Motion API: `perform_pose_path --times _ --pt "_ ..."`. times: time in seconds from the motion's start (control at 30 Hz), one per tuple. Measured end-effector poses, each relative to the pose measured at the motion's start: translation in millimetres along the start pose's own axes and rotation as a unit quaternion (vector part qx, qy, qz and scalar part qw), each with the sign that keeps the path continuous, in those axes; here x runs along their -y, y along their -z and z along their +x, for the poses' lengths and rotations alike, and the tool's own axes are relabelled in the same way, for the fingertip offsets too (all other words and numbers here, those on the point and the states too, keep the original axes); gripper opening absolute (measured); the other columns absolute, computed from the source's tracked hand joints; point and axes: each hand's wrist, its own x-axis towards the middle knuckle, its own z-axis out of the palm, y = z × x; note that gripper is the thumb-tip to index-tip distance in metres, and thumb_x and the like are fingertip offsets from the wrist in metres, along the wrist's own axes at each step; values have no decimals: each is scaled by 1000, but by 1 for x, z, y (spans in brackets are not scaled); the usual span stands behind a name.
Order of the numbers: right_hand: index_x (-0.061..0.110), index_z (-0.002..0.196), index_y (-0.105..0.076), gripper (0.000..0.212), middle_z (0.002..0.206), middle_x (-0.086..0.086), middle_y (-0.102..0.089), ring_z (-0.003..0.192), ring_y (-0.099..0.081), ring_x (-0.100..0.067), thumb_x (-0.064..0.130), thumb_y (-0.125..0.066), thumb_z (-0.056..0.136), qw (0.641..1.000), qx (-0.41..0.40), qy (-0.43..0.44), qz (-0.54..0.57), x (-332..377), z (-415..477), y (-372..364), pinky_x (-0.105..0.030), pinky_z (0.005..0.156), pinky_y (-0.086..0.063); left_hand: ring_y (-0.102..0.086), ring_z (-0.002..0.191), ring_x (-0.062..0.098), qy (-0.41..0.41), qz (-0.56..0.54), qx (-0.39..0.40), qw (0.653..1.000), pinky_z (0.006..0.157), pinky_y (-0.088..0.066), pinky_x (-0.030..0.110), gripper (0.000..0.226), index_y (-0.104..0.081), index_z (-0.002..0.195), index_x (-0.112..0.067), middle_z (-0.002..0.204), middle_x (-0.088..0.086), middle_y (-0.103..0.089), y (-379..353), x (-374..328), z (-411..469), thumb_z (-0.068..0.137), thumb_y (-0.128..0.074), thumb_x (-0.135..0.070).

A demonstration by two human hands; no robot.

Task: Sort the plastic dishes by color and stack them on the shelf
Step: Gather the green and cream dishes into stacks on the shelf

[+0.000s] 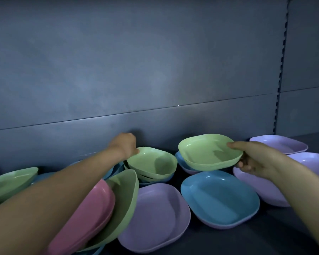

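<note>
Landmark: shallow blue plastic dish (219, 197), rounded-rectangle, resting in a lilac one on the dark shelf (276, 234).

Just left of it: flat lilac plastic dish (155, 219). Further left: pink plastic dish (87, 218) and green plastic dish (123, 201), both tilted on edge.

Behind it, raised: pale green plastic dishes (208, 153), nested, pinched by the right hand (254, 159), thumb on the rim, fingers curled beneath.

Behind-left: stacked green plastic dish (151, 162); left hand (125, 144) closed on its far rim.

Right and behind: lilac plastic dishes (280, 144).
</note>
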Motion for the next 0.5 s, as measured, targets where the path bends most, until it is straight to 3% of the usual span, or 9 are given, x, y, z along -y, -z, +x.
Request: perform_pose_path --times 0.13,0.2,0.27,0.33,0.43,0.5 --pt "9 77 -54 19 36 2 -49 25 -37 -8 17 -51 94 1000 2 -1 10 -2 1 -3 -10 28 -24 -56 112 28 19 -33 20 999 87 -45 30 44 -59 114 -4 121 10 -61 -2 7 -1 82 -68 -32" --pt "8 77 -54 18 38 1 -51 26 -38 -9 16 -52 94 1000 0 1 14 -2 1 -4 -11 28 -24 -61 103 29 43 -48 56 996 78 -47 28 46 -57 113 -3 115 12 -60 -2 9 -2 81 -70 -34" --pt "8 77 -54 18 39 1 -51 25 -38 -9 16 -52 93 1000 0 2 18 -2 0 -6 -11 28 -24 -63 68 25 61 -72 79 992 56 -48 24 31 -58 83 -5 82 11 -62 -5 12 -1 80 -70 -33" --pt "8 77 -54 18 38 1 -51 25 -38 -9 16 -52 93 1000 -1 1 17 -2 -1 -8 -10 28 -24 -47 37 15 83 -96 84 988 40 -39 18 43 -43 55 -9 52 5 -47 -7 14 1 80 -71 -31" --pt "9 77 -55 18 37 1 -51 25 -39 -9 17 -53 93 1000 -2 -1 16 -2 -3 -10 -10 28 -25 -34 21 9 86 -108 84 987 40 -36 19 52 -36 47 -11 38 2 -38 -11 16 2 77 -73 -30" --pt "9 77 -55 18 38 1 -51 25 -39 -9 17 -53 93 1000 -3 -2 20 -1 -4 -11 -12 27 -26 -36 26 11 87 -105 91 987 42 -35 21 51 -37 47 -11 40 2 -39 -12 16 1 76 -74 -31"
